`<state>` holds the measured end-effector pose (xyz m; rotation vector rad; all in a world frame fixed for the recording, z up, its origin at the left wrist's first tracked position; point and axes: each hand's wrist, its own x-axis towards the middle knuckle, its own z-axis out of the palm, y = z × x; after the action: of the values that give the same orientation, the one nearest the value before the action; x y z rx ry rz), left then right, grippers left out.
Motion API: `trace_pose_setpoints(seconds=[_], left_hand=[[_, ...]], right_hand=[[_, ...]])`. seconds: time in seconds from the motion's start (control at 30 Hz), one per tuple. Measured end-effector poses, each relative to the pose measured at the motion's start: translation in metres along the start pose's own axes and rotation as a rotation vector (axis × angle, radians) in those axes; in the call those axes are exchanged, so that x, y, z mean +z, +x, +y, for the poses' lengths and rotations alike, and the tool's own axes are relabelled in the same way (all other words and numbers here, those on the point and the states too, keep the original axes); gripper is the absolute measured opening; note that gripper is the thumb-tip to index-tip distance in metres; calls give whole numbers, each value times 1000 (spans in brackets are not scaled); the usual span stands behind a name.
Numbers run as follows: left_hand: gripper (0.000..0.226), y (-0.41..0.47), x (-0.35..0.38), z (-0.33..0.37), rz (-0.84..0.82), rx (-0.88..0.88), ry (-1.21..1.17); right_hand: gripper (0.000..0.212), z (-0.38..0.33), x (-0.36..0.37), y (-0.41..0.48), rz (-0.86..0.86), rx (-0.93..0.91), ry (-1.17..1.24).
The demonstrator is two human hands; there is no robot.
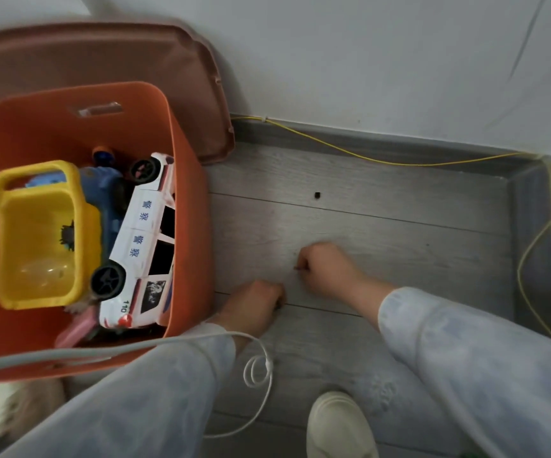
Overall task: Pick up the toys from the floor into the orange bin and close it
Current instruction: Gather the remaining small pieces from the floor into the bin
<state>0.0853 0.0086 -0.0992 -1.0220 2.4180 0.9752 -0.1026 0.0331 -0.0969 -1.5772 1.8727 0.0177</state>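
Bin (pixel 188 226): orange, open, standing on the floor (pixel 399 226); in it you have a yellow bucket (pixel 41 233), a blue toy (pixel 102 193), a white police car (pixel 141 239) lying along the right wall, and something pink (pixel 74 328) at the near end
Lid (pixel 102 54): off, propped behind the bin
Your right hand (pixel 327 269): fingers curled, pinching a tiny dark bit (pixel 298 268) low at the floor
Your left hand (pixel 257 304): fingers curled down onto the floor just beside the bin; you cannot tell whether they hold anything
Black piece (pixel 317 195): loose on the floor beyond your right hand, apart from both hands
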Motion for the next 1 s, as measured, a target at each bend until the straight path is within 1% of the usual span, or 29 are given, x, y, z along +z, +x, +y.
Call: trace_pose_setpoints(seconds=[0.03,0.1,0.17,0.3,0.43,0.53,0.67,0.8,0.93,1.0], left_hand=[[15,1,0,1,27,-14,-37],[17,7,-1,4,133,-56,-128],[17,14,-5,11,242,-90,-194],[16,22,-23,23,294,-85,-201],[16,24,-37,22,333,-128,-228],[18,23,-42,24,387,-194,-288],[21,19,-56,31,436,-197,-346],[22,6,-85,41,532,-215,-409],[24,-20,-120,43,643,-169,-385],[24,-37,-136,40,726,-143,-366]], right_hand=[[18,3,-7,5,51,0,20],[17,10,-21,19,190,-7,58],[18,16,-32,35,261,15,22],[22,20,-49,68,232,20,-95],[24,17,-47,72,200,-14,-194],[24,16,-39,62,158,13,-189],[23,9,-43,52,121,24,-117],[22,-24,-62,43,244,-11,-1],[13,-76,-91,32,302,-100,4],[10,-103,-106,22,339,-134,21]])
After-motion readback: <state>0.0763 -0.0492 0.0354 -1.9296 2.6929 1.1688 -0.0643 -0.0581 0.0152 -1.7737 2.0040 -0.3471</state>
